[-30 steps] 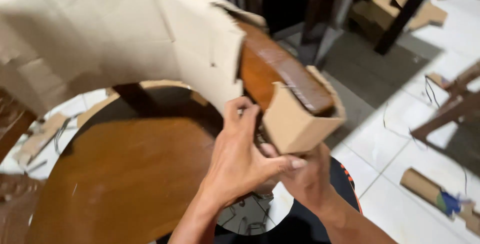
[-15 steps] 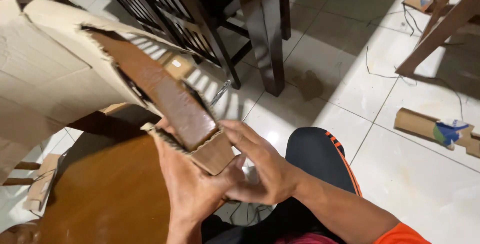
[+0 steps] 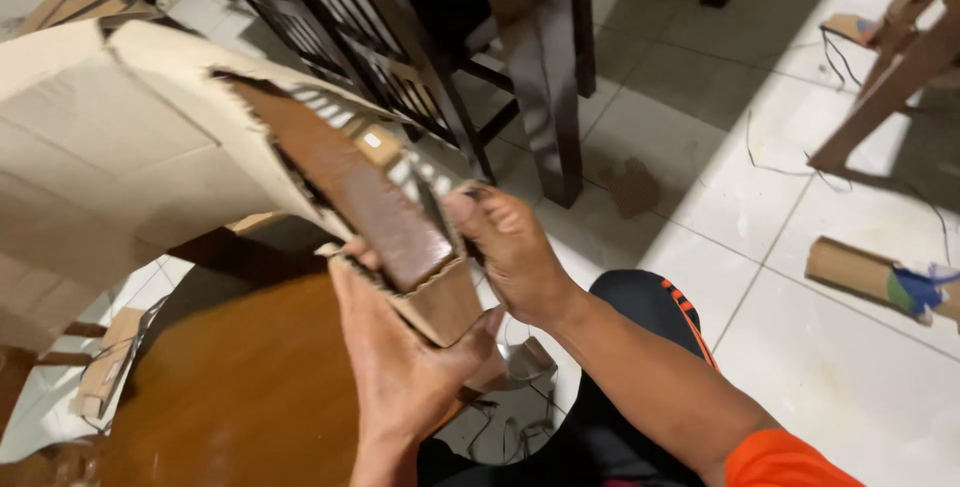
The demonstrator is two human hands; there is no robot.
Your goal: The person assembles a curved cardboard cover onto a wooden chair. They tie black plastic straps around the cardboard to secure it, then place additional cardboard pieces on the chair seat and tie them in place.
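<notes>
Head view, looking down. A curved brown wooden piece (image 3: 370, 202), glossy on its upper face, is partly wrapped in a tan cardboard sleeve (image 3: 130, 157) that is torn open along the top, exposing the wood. The piece slants from upper left down to the centre of the frame, held above a round brown wooden tabletop (image 3: 230, 387). Left hand (image 3: 400, 367): palm under the lower end of the piece, fingers closed around the folded cardboard end (image 3: 440, 307). Right hand (image 3: 510, 252): set against the right edge of the same end, thumb pressed on the cardboard rim beside the exposed wood; how tightly its remaining fingers close cannot be told, as they lie behind the cardboard. Below the hands, a dark trouser leg with an orange stripe (image 3: 650, 337) and an orange sleeve (image 3: 790, 462). Background: white tiled floor (image 3: 850, 367), dark wooden chairs (image 3: 420, 37), a cardboard tube (image 3: 860, 272) lying at right, and cardboard scraps (image 3: 105, 372) on the floor at lower left
</notes>
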